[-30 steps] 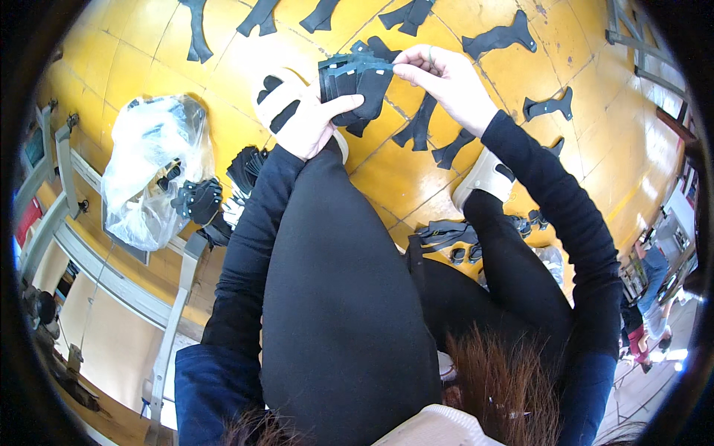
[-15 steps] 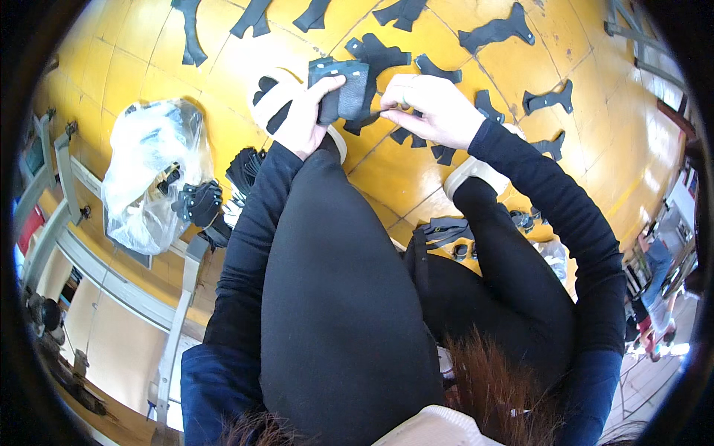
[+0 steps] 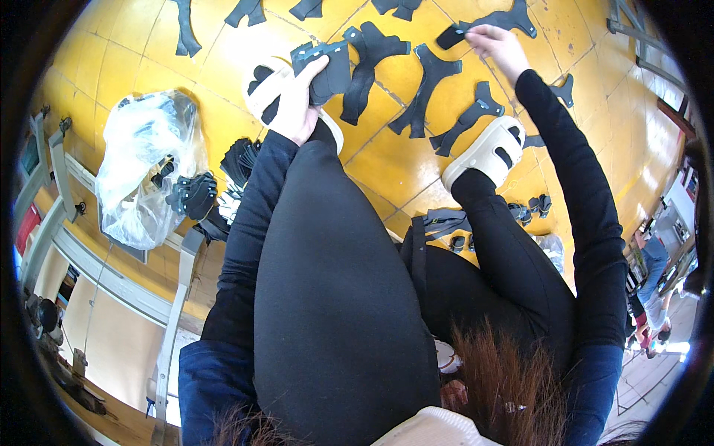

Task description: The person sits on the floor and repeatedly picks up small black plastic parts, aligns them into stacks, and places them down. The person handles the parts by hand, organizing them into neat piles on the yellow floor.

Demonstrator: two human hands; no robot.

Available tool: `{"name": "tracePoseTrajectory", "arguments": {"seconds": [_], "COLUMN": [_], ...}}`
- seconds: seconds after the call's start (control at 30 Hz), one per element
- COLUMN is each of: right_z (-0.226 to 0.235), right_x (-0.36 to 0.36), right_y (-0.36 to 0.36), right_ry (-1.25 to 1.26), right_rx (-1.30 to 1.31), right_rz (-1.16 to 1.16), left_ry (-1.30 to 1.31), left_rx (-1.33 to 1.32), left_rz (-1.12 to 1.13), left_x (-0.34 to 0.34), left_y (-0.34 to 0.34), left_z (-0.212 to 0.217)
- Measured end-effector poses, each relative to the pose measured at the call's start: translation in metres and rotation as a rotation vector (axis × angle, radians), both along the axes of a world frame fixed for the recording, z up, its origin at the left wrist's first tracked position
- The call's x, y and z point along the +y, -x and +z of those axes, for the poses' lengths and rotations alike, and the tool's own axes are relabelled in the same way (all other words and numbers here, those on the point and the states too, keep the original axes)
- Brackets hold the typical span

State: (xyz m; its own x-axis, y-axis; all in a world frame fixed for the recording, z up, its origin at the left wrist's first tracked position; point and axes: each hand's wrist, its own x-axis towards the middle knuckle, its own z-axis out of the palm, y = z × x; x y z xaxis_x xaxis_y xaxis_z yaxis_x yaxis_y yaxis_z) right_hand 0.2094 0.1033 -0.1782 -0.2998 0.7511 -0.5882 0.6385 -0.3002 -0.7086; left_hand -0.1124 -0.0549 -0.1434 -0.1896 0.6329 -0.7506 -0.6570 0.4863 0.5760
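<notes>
My left hand (image 3: pixel 295 108) grips a stack of flat black fabric pieces (image 3: pixel 327 70) with small pale tags, thumb on top, above my left sandal (image 3: pixel 262 93). Stretched out to the far right, my right hand (image 3: pixel 500 50) pinches one small black fabric piece (image 3: pixel 451 36) by its tagged edge. Close beyond it lies a Y-shaped black fabric piece (image 3: pixel 513 20) on the floor. Between my hands, more forked pieces lie flat: one piece (image 3: pixel 372 67) beside the stack, a second piece (image 3: pixel 427 88) and a third piece (image 3: pixel 473 115) near my right sandal (image 3: pixel 487 154).
A clear plastic bag (image 3: pixel 145 171) stands at the left, with bundled black pieces (image 3: pixel 195 195) beside it. A metal frame (image 3: pixel 111 275) runs along the left. Straps (image 3: pixel 444 221) and small black items lie between my legs. People (image 3: pixel 654 290) show at the far right.
My right hand has moved from beside the stack to the far right, carrying a small black piece. My left hand with the stack has shifted slightly up and left.
</notes>
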Motion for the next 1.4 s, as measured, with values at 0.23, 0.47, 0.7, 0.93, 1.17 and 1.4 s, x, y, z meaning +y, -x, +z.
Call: {"name": "tracePoseTrajectory", "arguments": {"seconds": [0.23,0.47,0.7,0.93,1.17,1.4], "right_z": [-0.004,0.035,0.05,0.039,0.037,0.018], "right_x": [0.064,0.07,0.008,-0.022,-0.014,-0.021], "right_y": [-0.139,-0.282,-0.31,-0.295,-0.305,-0.298], "right_ry": [-0.107,-0.165,0.189,0.325,0.253,0.366], "right_rx": [-0.214,-0.329,-0.191,-0.041,-0.102,-0.123], "right_rz": [-0.206,-0.601,-0.508,-0.61,-0.566,-0.545], "left_ry": [-0.033,-0.01,-0.006,0.022,0.025,-0.036], "left_rx": [0.011,0.027,0.007,0.004,-0.008,-0.071], "left_rz": [0.004,0.004,-0.011,-0.018,-0.063,-0.138], "left_x": [-0.003,-0.006,-0.003,-0.001,0.002,0.002], "left_y": [0.007,0.007,0.002,-0.003,-0.002,-0.003], "left_z": [-0.005,-0.004,-0.005,-0.004,-0.008,0.002]}}
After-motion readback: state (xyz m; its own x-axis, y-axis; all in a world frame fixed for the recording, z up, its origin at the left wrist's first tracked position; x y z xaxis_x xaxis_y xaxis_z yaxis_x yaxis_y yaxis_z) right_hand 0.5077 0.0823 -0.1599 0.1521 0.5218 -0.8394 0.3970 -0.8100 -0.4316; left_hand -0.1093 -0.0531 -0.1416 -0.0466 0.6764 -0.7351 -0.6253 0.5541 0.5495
